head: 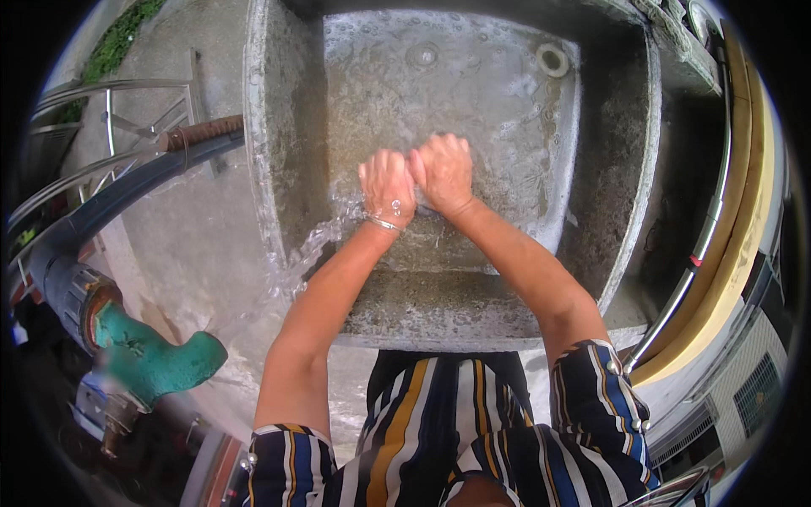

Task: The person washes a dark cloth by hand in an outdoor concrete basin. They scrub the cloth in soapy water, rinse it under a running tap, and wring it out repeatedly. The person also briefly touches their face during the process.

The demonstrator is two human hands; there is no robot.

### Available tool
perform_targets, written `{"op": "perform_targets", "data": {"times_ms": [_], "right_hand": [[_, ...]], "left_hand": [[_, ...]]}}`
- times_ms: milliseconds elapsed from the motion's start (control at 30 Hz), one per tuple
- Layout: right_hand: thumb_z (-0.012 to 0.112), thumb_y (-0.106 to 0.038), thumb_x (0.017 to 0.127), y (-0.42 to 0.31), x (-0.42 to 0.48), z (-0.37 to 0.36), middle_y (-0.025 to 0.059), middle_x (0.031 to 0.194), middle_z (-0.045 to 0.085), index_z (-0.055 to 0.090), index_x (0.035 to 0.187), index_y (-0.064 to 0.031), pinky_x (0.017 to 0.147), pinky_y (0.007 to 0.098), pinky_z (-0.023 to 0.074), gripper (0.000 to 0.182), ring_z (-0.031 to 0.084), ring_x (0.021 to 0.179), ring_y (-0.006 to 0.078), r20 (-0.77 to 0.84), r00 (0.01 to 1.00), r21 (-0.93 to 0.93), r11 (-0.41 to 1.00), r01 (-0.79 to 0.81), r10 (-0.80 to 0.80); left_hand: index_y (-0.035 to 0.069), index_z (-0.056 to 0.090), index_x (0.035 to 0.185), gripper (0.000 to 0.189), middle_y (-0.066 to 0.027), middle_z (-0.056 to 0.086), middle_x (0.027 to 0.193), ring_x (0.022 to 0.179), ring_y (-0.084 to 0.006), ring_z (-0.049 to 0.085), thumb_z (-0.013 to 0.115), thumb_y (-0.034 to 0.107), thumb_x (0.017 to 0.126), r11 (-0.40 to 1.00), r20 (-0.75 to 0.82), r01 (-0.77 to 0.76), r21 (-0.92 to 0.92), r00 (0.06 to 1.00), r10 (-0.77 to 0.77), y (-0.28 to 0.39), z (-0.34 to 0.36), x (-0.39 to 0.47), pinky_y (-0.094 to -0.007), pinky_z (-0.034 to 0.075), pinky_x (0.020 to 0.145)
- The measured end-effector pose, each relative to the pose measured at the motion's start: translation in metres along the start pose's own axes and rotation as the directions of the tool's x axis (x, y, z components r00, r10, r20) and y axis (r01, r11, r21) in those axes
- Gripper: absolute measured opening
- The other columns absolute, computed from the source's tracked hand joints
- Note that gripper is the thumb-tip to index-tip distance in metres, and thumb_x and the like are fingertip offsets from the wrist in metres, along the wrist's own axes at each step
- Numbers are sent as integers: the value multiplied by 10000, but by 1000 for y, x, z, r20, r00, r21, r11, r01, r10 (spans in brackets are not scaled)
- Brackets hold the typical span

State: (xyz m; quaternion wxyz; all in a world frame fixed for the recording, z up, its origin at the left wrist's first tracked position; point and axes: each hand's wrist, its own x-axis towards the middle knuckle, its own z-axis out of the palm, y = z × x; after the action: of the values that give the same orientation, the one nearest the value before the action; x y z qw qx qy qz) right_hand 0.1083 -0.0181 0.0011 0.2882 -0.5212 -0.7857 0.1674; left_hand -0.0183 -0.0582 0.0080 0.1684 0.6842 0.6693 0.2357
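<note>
My left hand (388,189), with a thin metal bracelet (383,223) at its wrist, is over a concrete wash basin (263,158). Close beside it, my right hand (445,174) has its thumb against or very near the left hand. Both hands are seen from the back with the fingers curled down, so whatever may be inside them is hidden. A stream of water (310,250) reaches the left wrist from the side of a green tap (171,364) at the lower left. Shallow, rippling water (380,108) with bubbles covers the basin floor.
A round drain fitting (422,56) lies at the basin's far side, and a pale ring-shaped pipe end (553,60) is in its far right corner. A dark pipe (146,184) feeds the tap. Metal railings (108,120) stand left; a metal pole (709,222) runs along the right.
</note>
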Motion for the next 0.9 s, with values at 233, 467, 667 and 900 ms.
{"op": "perform_targets", "data": {"times_ms": [233, 467, 667, 900], "right_hand": [[654, -364, 856, 14, 129, -26, 102, 977, 663, 727, 869, -83, 895, 437, 421, 290, 581, 1019, 290, 165, 816, 393, 722, -569, 553], [662, -235, 826, -26, -10, -16, 98, 981, 579, 604, 854, -79, 829, 467, 374, 169, 513, 981, 319, 33, 996, 201, 976, -83, 78], [633, -271, 846, 3, 54, 7, 100, 940, 595, 644, 833, -98, 805, 469, 368, 174, 536, 893, 317, 41, 991, -139, 983, -123, 130], [629, -272, 859, -11, 52, -1, 81, 874, 568, 653, 880, -125, 790, 453, 351, 150, 505, 919, 292, -49, 995, 53, 995, -86, 89]], "left_hand": [[-2, 572, 1216, 444, -195, 546, 1211, 1104, -354, 535, 541, 57, 777, 966, -361, 70, -250, 919, -160, -23, -49, 85, -415, 423, 966], [-13, 551, 1092, 320, -226, 553, 1189, 1077, -403, 516, 551, 198, 851, 993, -89, -32, -111, 996, 22, -4, -26, -18, -499, 365, 956], [52, 559, 960, 183, -171, 573, 1023, 1009, -344, 540, 541, 220, 889, 965, 191, 236, 113, 948, -254, 3, -1, 57, -505, 364, 927], [70, 621, 994, 204, -135, 576, 1072, 1173, -316, 485, 514, 223, 915, 985, -52, -34, 170, 998, 43, -15, -13, 57, -516, 233, 1071]]}}
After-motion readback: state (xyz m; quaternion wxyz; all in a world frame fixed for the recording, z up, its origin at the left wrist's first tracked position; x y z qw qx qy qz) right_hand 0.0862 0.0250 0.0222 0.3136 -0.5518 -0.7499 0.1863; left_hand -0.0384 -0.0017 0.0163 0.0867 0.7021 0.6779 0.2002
